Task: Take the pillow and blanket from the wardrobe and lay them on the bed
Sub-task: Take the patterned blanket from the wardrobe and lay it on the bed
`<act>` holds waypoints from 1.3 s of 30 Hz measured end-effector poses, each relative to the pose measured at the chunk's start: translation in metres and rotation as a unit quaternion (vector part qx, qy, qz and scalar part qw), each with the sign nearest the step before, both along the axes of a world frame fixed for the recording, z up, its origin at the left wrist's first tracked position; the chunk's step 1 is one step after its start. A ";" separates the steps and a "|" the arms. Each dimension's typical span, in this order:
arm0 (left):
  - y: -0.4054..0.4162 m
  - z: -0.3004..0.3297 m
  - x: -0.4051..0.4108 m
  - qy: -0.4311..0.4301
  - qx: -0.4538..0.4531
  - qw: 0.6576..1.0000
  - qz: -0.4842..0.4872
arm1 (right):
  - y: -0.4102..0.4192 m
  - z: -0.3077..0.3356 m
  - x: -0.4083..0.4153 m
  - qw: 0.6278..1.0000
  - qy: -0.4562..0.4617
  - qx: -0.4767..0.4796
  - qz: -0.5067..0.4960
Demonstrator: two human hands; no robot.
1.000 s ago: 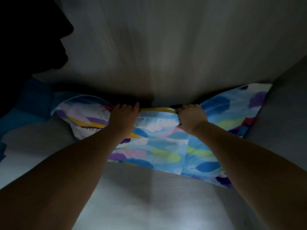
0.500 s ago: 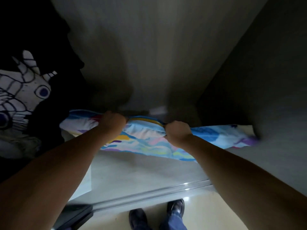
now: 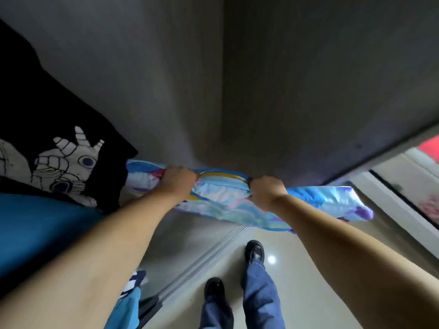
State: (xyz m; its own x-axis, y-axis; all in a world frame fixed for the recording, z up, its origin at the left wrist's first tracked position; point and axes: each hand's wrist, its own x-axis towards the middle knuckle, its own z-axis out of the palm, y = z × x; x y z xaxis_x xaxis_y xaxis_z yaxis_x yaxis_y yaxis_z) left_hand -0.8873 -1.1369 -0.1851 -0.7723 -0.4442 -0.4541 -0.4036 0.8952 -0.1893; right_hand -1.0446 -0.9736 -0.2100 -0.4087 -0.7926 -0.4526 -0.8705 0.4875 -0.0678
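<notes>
A pillow [image 3: 223,193] in a blue cover with coloured feather prints hangs in front of me at the mouth of the grey wardrobe [image 3: 285,91]. My left hand [image 3: 178,180] is closed on its top edge left of centre. My right hand [image 3: 266,192] grips the same edge to the right. The pillow's right end [image 3: 342,203] sticks out past the wardrobe's side wall. Its lower part is hidden behind my forearms. I cannot pick out a blanket for certain.
Black fabric with a white cartoon print [image 3: 64,160] and blue cloth [image 3: 40,224] hang or lie at the left. The sliding-door track [image 3: 213,252] crosses the glossy floor by my shoes [image 3: 255,251]. A white frame and something red [image 3: 427,148] show at right.
The pillow has come forward out of the wardrobe, both hands still gripping it. My view has dropped and pulled back, so the floor, shoes and room at right now show.
</notes>
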 end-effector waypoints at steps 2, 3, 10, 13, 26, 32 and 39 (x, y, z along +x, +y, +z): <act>0.033 0.018 -0.012 -0.001 0.020 1.000 -0.022 | 0.042 0.024 -0.003 0.999 0.011 0.004 -0.031; 0.051 0.026 -0.019 0.001 0.027 0.999 -0.038 | 0.065 0.035 -0.006 0.999 0.017 0.005 -0.047; 0.196 0.079 -0.089 0.035 0.089 0.979 -0.178 | 0.235 0.113 -0.042 0.980 0.051 0.034 -0.188; 0.268 0.097 -0.128 0.032 0.111 0.968 -0.224 | 0.317 0.136 -0.058 0.965 0.058 0.033 -0.255; 0.563 0.162 -0.268 0.071 0.119 0.941 -0.310 | 0.621 0.202 -0.134 0.906 0.103 0.036 -0.408; 0.605 0.176 -0.332 0.071 0.116 0.937 -0.321 | 0.663 0.213 -0.194 0.900 0.118 0.058 -0.416; 0.596 0.178 -0.452 0.080 0.115 0.940 -0.310 | 0.651 0.218 -0.318 0.904 0.140 0.073 -0.398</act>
